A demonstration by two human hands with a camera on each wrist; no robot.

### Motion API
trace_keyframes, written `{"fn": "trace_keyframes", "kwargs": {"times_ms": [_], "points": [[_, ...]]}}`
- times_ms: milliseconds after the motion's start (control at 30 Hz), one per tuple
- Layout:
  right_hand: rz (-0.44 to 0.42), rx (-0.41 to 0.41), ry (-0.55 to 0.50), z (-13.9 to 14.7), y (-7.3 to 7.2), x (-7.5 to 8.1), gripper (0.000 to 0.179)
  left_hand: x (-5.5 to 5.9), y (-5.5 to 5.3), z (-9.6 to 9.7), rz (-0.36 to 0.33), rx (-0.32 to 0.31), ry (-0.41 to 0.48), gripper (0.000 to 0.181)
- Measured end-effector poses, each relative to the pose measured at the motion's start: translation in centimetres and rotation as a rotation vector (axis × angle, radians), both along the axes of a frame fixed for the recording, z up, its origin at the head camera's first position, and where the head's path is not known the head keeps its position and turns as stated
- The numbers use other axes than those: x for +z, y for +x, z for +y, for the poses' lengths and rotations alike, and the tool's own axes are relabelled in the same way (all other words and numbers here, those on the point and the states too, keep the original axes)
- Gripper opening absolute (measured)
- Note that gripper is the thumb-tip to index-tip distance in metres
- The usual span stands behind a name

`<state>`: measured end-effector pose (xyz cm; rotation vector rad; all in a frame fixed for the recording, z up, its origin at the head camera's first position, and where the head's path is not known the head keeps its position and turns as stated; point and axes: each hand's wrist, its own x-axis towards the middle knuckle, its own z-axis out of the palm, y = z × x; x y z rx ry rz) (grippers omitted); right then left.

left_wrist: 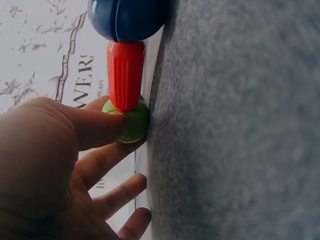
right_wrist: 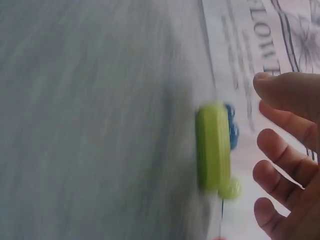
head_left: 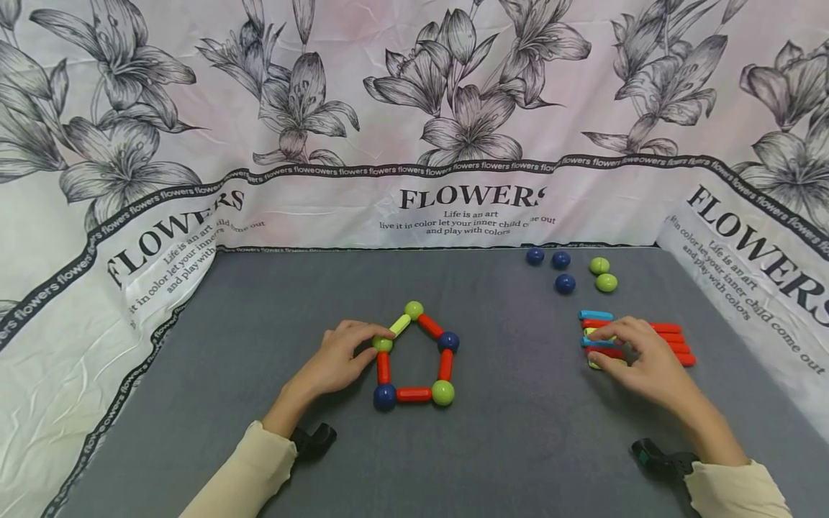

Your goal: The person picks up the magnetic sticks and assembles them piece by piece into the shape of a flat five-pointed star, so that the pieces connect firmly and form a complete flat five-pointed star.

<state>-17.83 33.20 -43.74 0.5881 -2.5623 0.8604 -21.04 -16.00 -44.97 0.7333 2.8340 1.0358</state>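
Note:
A five-sided outline of balls and short sticks lies on the grey surface in the head view. My left hand [head_left: 342,356] pinches its left green ball [head_left: 383,346] between thumb and finger. From that ball a yellow-green stick [head_left: 401,326] runs up to the top green ball [head_left: 414,310], and a red stick [left_wrist: 125,75] runs to a blue ball [head_left: 385,396]. My right hand [head_left: 654,368] hovers with parted, bent fingers over a group of sticks, among them a blue stick [head_left: 596,315] and red sticks [head_left: 683,359]. In the right wrist view, its fingers stand apart from a yellow-green stick [right_wrist: 213,147].
Behind the sticks lie several loose balls, blue [head_left: 565,283] and green [head_left: 606,283]. A flower-printed cloth [head_left: 324,208] rises along the back and sides of the grey surface [head_left: 518,446]. Each wrist wears a black strap device [head_left: 315,440].

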Motion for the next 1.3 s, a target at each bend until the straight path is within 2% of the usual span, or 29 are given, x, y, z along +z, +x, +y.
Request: {"fn": "trace_keyframes", "kwargs": {"times_ms": [133, 300, 433, 567, 733, 900, 1067, 1300], "points": [[-0.029, -0.026, 0.054, 2.1, 1.0, -0.3, 0.033, 0.0, -0.1, -0.1, 0.007, 0.005, 0.0, 0.036], [-0.047, -0.043, 0.116, 3.3, 1.3, -0.8, 0.035, -0.1, -0.2, -0.2, 0.022, 0.006, 0.002, 0.037], [-0.098, -0.049, 0.112, 3.6, 1.4, -1.0, 0.034, -0.2, -0.1, -0.3, 0.015, 0.008, 0.005, 0.036], [-0.164, -0.021, 0.106, 3.4, 1.3, -1.0, 0.031, -0.2, -0.1, -0.3, 0.028, 0.004, 0.001, 0.036], [-0.173, -0.018, 0.131, 2.8, 1.3, -1.1, 0.028, -0.1, -0.2, -0.2, 0.032, -0.001, -0.001, 0.036], [-0.137, 0.035, 0.092, 0.7, 0.8, -0.7, 0.029, -0.1, -0.2, -0.3, 0.027, 0.005, 0.001, 0.036], [-0.111, 0.148, 0.052, -3.1, -0.3, -0.2, 0.032, 0.0, -0.2, -0.3, 0.016, 0.008, -0.003, 0.035], [-0.297, 0.338, -0.006, -9.0, -1.0, -0.6, 0.028, 0.1, -0.1, -0.3, 0.0, 0.01, -0.004, 0.035]]}}
